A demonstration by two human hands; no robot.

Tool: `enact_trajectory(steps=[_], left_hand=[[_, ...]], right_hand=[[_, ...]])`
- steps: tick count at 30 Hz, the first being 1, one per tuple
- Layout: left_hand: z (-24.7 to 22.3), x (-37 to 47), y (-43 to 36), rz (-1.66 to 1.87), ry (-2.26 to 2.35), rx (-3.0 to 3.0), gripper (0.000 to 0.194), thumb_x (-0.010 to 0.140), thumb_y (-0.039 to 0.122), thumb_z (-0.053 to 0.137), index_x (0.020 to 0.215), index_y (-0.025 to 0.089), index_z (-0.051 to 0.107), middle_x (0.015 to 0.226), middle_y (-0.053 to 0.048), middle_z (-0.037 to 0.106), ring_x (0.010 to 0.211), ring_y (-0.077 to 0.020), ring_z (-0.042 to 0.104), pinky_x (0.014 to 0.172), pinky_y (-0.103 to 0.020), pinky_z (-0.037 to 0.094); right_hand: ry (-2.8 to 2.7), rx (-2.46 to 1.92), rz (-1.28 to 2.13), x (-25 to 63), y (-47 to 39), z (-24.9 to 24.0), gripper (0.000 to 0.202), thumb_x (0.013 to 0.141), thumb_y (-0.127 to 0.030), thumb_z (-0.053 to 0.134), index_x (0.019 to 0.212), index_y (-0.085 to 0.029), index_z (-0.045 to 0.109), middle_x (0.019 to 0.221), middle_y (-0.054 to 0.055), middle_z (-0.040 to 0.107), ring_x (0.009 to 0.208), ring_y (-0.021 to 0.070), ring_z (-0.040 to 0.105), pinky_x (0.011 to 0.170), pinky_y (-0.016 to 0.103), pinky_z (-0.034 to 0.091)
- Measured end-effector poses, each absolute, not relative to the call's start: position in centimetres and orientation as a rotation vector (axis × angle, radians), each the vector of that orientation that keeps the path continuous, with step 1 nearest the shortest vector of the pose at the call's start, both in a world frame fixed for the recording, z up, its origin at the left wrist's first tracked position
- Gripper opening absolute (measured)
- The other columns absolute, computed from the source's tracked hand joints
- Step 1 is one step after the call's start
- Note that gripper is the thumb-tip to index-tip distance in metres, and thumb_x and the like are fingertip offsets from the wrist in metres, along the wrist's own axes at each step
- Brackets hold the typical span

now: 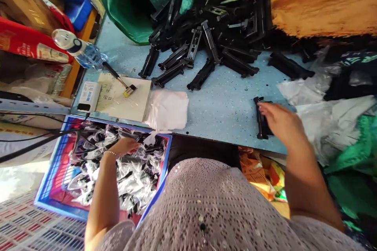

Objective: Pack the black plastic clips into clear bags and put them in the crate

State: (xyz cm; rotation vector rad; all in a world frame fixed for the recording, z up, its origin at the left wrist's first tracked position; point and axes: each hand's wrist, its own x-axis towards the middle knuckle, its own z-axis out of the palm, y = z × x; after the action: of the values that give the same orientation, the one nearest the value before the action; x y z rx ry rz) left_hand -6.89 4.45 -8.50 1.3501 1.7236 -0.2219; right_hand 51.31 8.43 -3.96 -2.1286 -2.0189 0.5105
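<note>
While the right hand (281,123) lies over the speckled light-blue tabletop (224,111), its fingers overlap 1 long black narrow part (260,123) near the front edge; whether they close on it, I cannot tell. The left hand (127,147) is low among black parts in clear plastic bags (134,174), inside a blue lattice-walled plastic basket (63,211), its grip likewise unclear. Beyond, a jumbled heap of loose black parts (209,41) lies between green sacking (118,15) and orange sacking (318,4).

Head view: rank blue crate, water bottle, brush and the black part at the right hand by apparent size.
1. Blue crate
2. Water bottle
3. Black part, brush: unsure; right hand partly covers the part.
</note>
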Motion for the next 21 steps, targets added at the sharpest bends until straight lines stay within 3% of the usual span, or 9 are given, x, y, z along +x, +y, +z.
enact_trajectory(steps=[2,3,7,9,11,14,17,19,21], left_hand=[[-6.8,-3.0,4.1,-0.106,1.441,1.363,0.033,0.089,0.045,0.065,0.075,0.017,0.076,0.065,-0.005,0.072,0.063,-0.0208,0.07,0.059,-0.028,0.054],[-6.0,-0.9,4.2,-0.004,1.321,1.412,0.035,0.093,0.047,0.061,0.082,0.018,0.077,0.069,-0.005,0.074,0.064,-0.0195,0.07,0.06,-0.027,0.055],[-5.7,7.8,7.3,0.59,1.429,1.82,0.031,0.099,0.042,0.055,0.097,0.019,0.076,0.093,-0.01,0.075,0.082,-0.0194,0.07,0.078,-0.03,0.058],[-7.6,11.0,9.6,0.714,1.662,1.959,0.023,0.095,0.035,0.061,0.099,0.017,0.075,0.106,-0.014,0.072,0.095,-0.0241,0.069,0.085,-0.036,0.058],[-9.8,12.7,11.4,0.697,1.811,1.992,0.012,0.09,0.025,0.065,0.089,0.017,0.074,0.103,-0.015,0.07,0.098,-0.0269,0.067,0.084,-0.039,0.057],[-11.7,12.3,12.9,0.762,1.829,1.841,0.011,0.084,0.017,0.068,0.073,0.019,0.067,0.087,-0.008,0.067,0.083,-0.0216,0.064,0.077,-0.034,0.054],[-11.7,10.5,13.1,0.894,1.767,1.507,0.017,0.082,0.03,0.073,0.073,0.019,0.065,0.071,-0.001,0.062,0.066,-0.015,0.057,0.066,-0.029,0.049],[-11.4,9.6,12.9,0.925,1.693,1.309,0.021,0.081,0.037,0.073,0.077,0.017,0.067,0.067,0.0,0.061,0.063,-0.0138,0.057,0.062,-0.028,0.046],[-11.2,9.5,12.6,0.978,1.617,1.19,0.022,0.077,0.037,0.075,0.082,0.016,0.067,0.071,-0.001,0.065,0.065,-0.0139,0.06,0.063,-0.027,0.048]], right_hand=[[-2.14,-2.447,0.329,53.7,8.9,-2.9,0.045,0.101,-0.024,0.037,0.139,-0.025,0.06,0.13,0.016,0.069,0.112,0.0365,0.069,0.087,0.05,0.052],[-2.182,-2.606,0.355,54.2,9.2,-2.6,0.044,0.103,-0.031,0.036,0.137,-0.022,0.062,0.126,0.02,0.07,0.108,0.0397,0.07,0.083,0.051,0.052],[-2.141,-2.949,0.691,53.4,9.3,-3.3,0.067,0.094,-0.071,0.044,0.109,-0.011,0.068,0.102,0.031,0.073,0.099,0.0471,0.071,0.077,0.052,0.05],[-2.101,-2.949,0.702,53.0,8.7,-4.4,0.065,0.091,-0.068,0.052,0.113,-0.009,0.064,0.107,0.032,0.072,0.102,0.0469,0.07,0.078,0.051,0.05],[-2.072,-2.896,0.651,53.3,7.9,-5.5,0.056,0.091,-0.056,0.056,0.122,-0.009,0.059,0.115,0.032,0.07,0.105,0.046,0.069,0.08,0.05,0.05],[-1.885,-2.621,0.787,53.9,7.2,-6.9,0.05,0.087,-0.049,0.062,0.124,-0.015,0.059,0.118,0.025,0.07,0.106,0.0414,0.069,0.086,0.05,0.05],[-1.432,-2.027,1.255,51.6,7.6,-7.5,0.052,0.079,-0.048,0.071,0.124,-0.022,0.06,0.119,0.015,0.071,0.106,0.0315,0.068,0.093,0.044,0.052],[-1.129,-1.609,1.62,47.7,8.8,-7.6,0.051,0.076,-0.049,0.075,0.12,-0.025,0.062,0.117,0.011,0.072,0.101,0.0265,0.069,0.089,0.04,0.056],[-0.969,-1.295,1.968,42.8,10.3,-7.5,0.048,0.07,-0.052,0.079,0.107,-0.024,0.066,0.1,0.007,0.073,0.084,0.0233,0.07,0.079,0.039,0.06]])
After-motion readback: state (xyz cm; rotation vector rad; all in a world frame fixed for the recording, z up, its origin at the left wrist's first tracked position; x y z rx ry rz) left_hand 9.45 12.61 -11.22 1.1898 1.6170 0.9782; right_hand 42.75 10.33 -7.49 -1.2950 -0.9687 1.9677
